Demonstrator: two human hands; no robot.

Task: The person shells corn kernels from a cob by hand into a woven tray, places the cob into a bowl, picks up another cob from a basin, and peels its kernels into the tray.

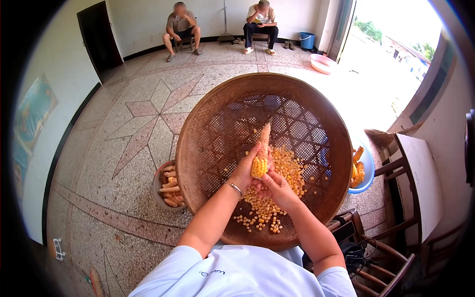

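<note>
An ear of dried corn [259, 167] is held in my left hand [243, 172] over a round woven bamboo sieve [196, 148]. Its upper part is a bare cob, and yellow kernels cover only the lower end. The fingers of my right hand [278, 188] press at that kernel-covered end, with the thumb beside it. Loose kernels [291, 174] lie heaped on the sieve's open mesh, beneath and to the right of my hands. A few more are scattered near the sieve's front. A bracelet circles my left wrist.
Left of the sieve, a basin [157, 193] holds bare cobs [171, 189]. On the right, a blue basin [365, 182] contains corn ears [357, 172]. Wooden chairs [382, 271] stand close at right. Two people sit by the far wall, near a blue bucket [307, 40] and a pink basin [322, 64].
</note>
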